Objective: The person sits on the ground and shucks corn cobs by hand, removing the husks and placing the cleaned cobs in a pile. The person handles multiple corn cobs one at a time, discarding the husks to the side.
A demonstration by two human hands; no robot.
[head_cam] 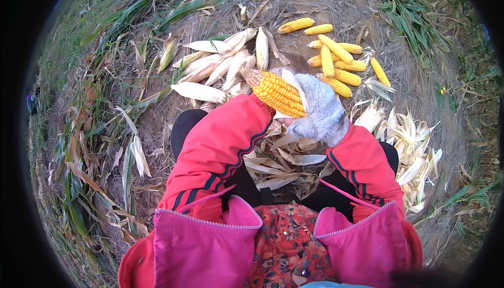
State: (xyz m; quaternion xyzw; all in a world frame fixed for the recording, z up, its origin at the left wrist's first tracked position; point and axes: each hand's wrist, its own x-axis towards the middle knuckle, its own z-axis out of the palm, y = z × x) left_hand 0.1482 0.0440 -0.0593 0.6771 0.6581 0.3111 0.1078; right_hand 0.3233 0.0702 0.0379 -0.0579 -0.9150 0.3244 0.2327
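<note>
A large yellow ear of corn, its tip brownish, points up and left in front of me. Around its base is my right hand in a grey fabric glove, with pale husk between glove and kernels. Most of my left hand is hidden behind the ear and husk; a little bare skin shows below the cob, and its grip cannot be made out. Unhusked ears with pale husks lie piled beyond my left forearm. Several husked yellow ears lie on the ground beyond my right hand.
Loose dry husks lie between my legs. More stripped husks are heaped at the right. Cut green corn leaves lie at the upper right, and cornstalks with leaves along the left. A short cut stalk stands beyond the unhusked ears.
</note>
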